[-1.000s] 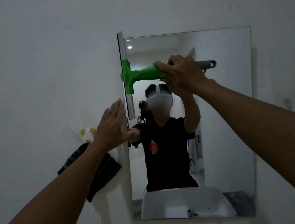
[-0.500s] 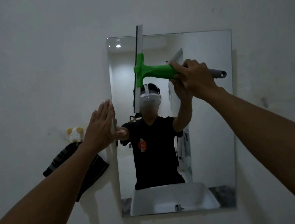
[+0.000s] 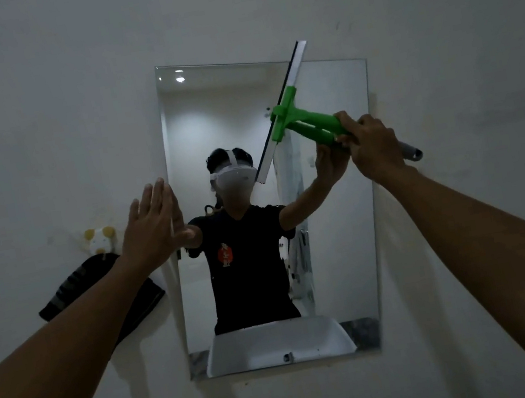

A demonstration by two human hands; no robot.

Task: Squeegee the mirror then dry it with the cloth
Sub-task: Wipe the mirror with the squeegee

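R hand [image 3: 374,148] clamped on green squeegee [image 3: 302,122] handle; blade lies up-left of my grip, long axis diagonal, top end past mirror [image 3: 344,219] top edge. L hand [image 3: 151,227] flat, fingers apart, at mirror's left edge. Cloth [image 3: 72,293] hangs left.

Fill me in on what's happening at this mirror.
A person is squeegeeing the wall mirror. The right hand grips the green squeegee by its handle, its blade tilted across the upper right of the glass. The left hand is open and flat at the mirror's left edge. A dark striped cloth hangs on the wall to the left, not in use.
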